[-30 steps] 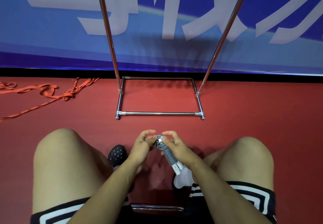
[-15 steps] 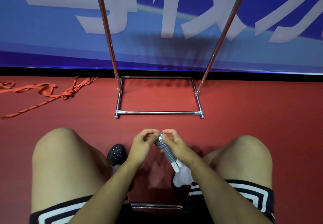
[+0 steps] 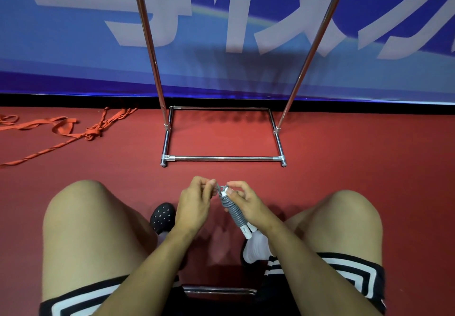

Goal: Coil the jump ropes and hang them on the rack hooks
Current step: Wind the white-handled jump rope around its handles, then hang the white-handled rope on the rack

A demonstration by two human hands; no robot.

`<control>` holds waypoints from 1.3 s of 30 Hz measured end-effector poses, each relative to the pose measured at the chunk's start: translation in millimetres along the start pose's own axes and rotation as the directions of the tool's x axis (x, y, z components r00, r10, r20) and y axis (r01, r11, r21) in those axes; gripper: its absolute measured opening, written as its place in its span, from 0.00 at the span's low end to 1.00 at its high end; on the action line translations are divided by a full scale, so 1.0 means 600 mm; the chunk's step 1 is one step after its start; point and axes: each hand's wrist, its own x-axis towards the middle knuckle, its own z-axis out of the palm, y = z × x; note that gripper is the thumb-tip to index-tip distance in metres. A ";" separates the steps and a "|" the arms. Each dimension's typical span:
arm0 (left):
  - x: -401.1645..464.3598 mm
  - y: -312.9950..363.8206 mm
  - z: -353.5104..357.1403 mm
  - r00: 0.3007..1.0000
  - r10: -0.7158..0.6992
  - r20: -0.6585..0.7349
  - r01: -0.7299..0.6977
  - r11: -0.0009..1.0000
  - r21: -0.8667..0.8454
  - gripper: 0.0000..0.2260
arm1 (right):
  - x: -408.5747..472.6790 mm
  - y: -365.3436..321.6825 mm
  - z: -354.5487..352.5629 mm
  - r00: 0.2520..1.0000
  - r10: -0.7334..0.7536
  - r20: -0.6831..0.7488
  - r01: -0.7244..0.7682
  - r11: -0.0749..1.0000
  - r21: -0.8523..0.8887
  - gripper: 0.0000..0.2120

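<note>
Grey cord wound tightly round white jump-rope handles (image 3: 232, 208) sits gripped in the right hand (image 3: 248, 205) between the knees; the left hand (image 3: 194, 203), pinching the cord's end, has drawn slightly away, tightening the wrap before hanging on the chrome rack (image 3: 222, 158).

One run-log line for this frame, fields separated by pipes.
stage: finishing coil | right hand: grips grey jump rope wound round white handles | left hand: pinches rope end | rack: ahead on floor | hung: not yet
</note>
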 end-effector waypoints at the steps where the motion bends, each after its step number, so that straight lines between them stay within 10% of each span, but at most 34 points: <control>1: 0.000 0.004 0.001 0.999 -0.040 -0.002 0.040 0.994 -0.100 0.09 | 0.000 -0.002 -0.001 1.000 -0.005 -0.002 0.005 1.000 0.021 0.15; 21: 0.084 0.308 -0.039 0.964 0.247 0.103 -0.232 0.963 -0.141 0.12 | -0.030 -0.270 -0.048 0.815 -0.442 -0.374 0.471 0.882 -0.015 0.05; 39: 0.121 0.691 -0.067 0.913 0.409 0.009 -0.337 0.764 -0.550 0.11 | -0.108 -0.670 -0.127 0.679 -0.474 -0.561 0.659 0.730 0.180 0.07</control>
